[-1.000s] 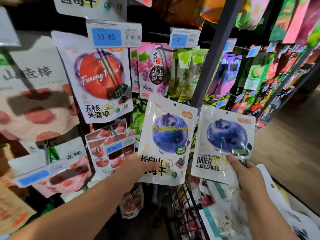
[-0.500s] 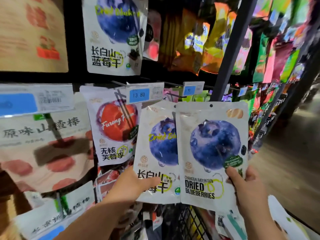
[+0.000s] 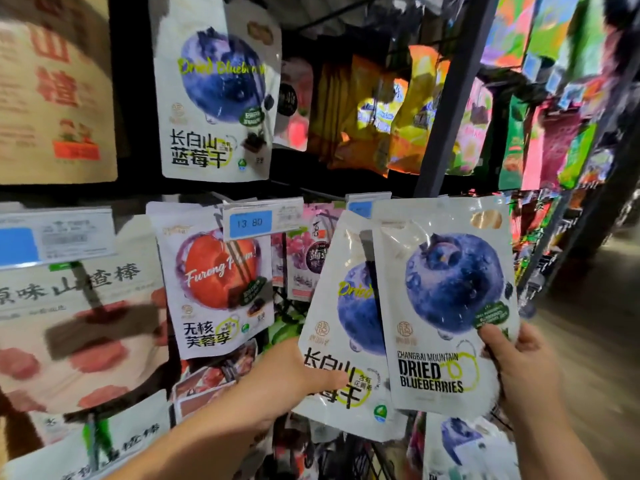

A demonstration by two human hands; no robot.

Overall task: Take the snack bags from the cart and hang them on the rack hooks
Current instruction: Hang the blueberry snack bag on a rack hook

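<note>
Rack (image 3: 453,98): it is packed with hung snack bags; its grey post is seen right of the hung blueberry bag (image 3: 214,88).
Hung blueberry bag: it is already up near the rack's top.
Front bag (image 3: 446,299): it is held up below and well to the right of the hung blueberry bag, on no hook.
Back bag (image 3: 341,327): it is held tilted below and right of the hung blueberry bag, partly covered by the front bag.
Right hand (image 3: 519,368): the front bag's low corner is pinched, thumb in front, fingers curled behind.
Left hand (image 3: 294,375): the back bag's low edge is pinched, thumb in front.
Done: two bags are judged to be out and in the hands; a spare bag (image 3: 460,441) is seen far below the hung blueberry bag.
Left: both held bags must be hung.
Room: little is left; a price tag (image 3: 251,221) and a plum bag (image 3: 214,282) are found right below the hung blueberry bag, so edges could be caught.
</note>
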